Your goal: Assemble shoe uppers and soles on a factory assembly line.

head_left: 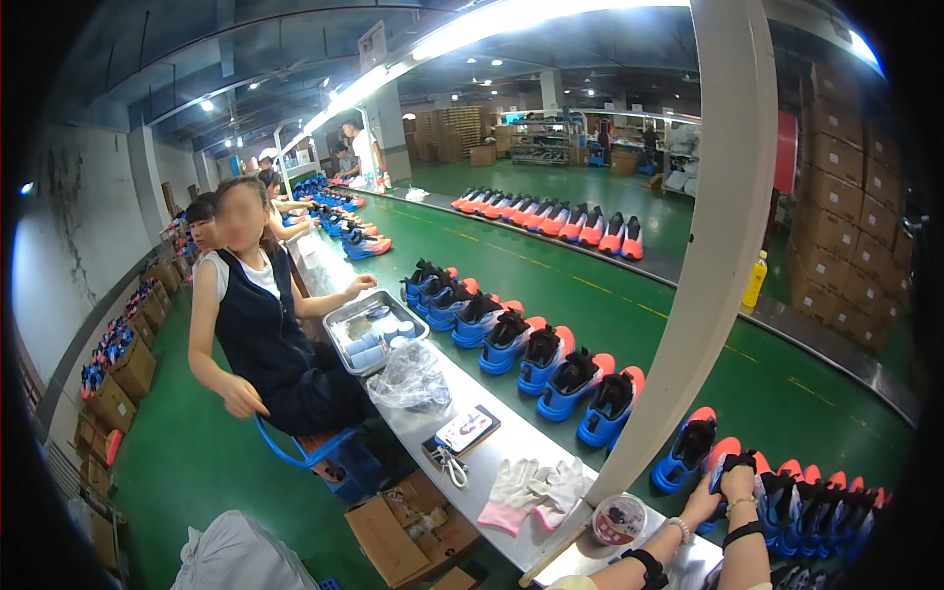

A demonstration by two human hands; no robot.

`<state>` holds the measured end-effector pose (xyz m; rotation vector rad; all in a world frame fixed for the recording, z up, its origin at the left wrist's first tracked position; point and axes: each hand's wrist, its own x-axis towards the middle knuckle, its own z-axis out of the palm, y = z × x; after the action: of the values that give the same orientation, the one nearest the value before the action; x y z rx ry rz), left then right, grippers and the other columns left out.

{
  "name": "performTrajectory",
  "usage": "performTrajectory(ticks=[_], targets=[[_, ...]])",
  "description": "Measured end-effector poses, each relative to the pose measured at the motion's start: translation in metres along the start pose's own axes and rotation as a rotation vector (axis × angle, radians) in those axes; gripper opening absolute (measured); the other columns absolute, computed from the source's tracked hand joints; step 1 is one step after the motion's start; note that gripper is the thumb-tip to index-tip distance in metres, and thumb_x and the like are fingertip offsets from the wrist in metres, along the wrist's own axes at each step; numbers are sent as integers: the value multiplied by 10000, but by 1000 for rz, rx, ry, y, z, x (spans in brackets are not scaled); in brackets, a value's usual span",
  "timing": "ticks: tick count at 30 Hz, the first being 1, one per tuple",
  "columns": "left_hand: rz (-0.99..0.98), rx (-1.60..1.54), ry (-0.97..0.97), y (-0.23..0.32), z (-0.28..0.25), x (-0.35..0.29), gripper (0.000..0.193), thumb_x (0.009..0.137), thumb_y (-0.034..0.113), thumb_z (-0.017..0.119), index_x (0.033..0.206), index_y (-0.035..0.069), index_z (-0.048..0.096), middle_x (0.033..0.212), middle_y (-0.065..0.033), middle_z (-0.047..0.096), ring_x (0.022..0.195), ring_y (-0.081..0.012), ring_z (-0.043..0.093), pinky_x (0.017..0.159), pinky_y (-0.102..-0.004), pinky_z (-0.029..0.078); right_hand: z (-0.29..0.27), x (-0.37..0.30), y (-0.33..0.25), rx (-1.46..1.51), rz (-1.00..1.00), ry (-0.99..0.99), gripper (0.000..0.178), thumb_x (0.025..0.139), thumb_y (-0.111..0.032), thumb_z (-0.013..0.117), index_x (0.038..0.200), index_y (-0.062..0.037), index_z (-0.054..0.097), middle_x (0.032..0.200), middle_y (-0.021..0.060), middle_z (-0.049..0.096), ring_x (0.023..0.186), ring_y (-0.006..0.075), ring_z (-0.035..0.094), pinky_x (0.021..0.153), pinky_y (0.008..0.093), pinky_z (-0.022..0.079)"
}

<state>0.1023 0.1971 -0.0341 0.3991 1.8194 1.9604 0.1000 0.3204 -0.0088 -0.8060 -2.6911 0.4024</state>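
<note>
At the lower right, my left hand (701, 501) and my right hand (738, 479) are closed on one sneaker (726, 449) with an orange toe and a dark upper. My fingers cover much of it, so its far side is hidden. A blue, black and orange sneaker (685, 452) stands on the green belt just left of my hands. To their right, several more sneakers (787, 501) are packed side by side in a row. A round lidded tub (619, 519) sits on the metal ledge near my left forearm.
A white post (703, 216) rises between me and the belt (678, 344). White gloves (536, 492), a phone (464, 430), a plastic bag (408, 379) and a metal tray (339, 324) lie along the ledge. A seated co-worker (261, 295) is at the left, above open cartons (393, 541).
</note>
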Motion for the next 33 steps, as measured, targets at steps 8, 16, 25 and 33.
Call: performTrajectory(ticks=[8,16,25,33], targets=[[144,53,106,7,-13,-8,617,820,90,633,1417,77,478,1286,-245,602,1178,-358,600,996,-387,459,-27,-35,-19,81,-27,-60,267,803,-168,640,1022,-23,692,897,243,692,829,427,675,753,521,538],[78,-52,-97,40,-77,31,340,793,-19,542,1118,-5,642,938,-76,644,823,-174,590,731,-332,480,-256,-230,-121,683,-87,193,476,937,16,442,1409,-44,462,1060,238,693,886,400,686,758,390,531],[-120,151,-116,46,-78,37,820,690,-164,585,1463,20,379,1257,-101,604,1092,-251,588,947,-355,466,-329,-343,29,464,270,764,459,919,-144,608,1325,56,529,1306,216,601,1241,330,561,1073,391,382],[46,401,-305,62,-81,44,866,629,-181,689,1422,77,456,1312,-61,595,1217,-221,565,1011,-359,470,-277,-357,90,431,329,574,447,805,-96,735,1214,12,591,1279,207,600,1249,388,531,1043,440,417]])
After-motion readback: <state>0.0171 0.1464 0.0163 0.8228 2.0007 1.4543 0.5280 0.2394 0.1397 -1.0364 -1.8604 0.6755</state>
